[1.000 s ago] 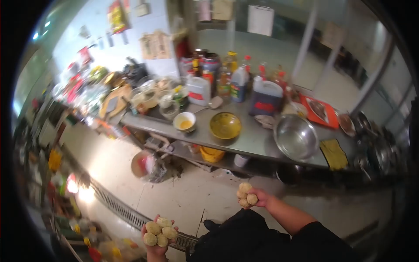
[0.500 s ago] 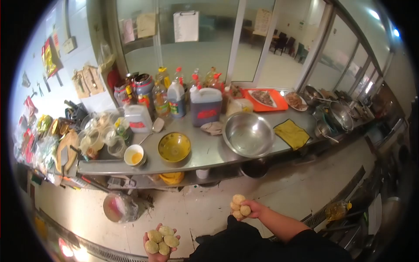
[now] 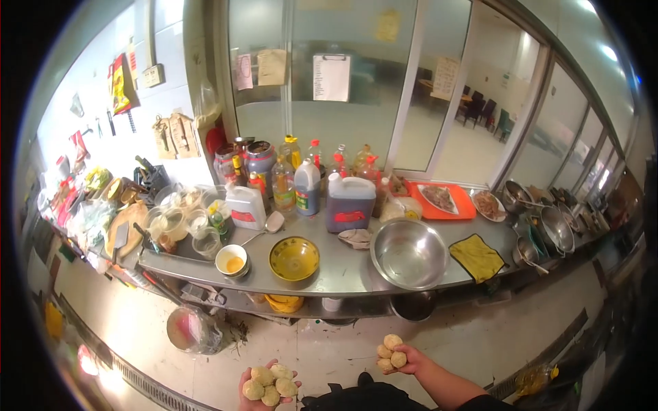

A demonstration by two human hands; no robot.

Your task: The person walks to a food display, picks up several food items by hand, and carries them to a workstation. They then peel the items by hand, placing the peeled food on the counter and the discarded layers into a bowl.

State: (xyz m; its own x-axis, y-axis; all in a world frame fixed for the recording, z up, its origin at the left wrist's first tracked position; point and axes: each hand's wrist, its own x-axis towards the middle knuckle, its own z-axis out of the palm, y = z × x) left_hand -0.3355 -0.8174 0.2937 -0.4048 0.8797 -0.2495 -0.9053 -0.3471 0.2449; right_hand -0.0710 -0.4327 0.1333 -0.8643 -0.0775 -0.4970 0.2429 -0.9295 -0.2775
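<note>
Head view, left hand cupping potatoes, right hand clutching more potatoes, open floor before counter edge.

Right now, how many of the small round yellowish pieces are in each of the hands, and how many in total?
Round pieces in the left hand: 5 visible
Round pieces in the right hand: 4 visible
Total: 9

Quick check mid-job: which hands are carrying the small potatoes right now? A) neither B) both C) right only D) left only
B: the left hand cups a pile of potatoes, and the right hand grips a smaller cluster.
</note>
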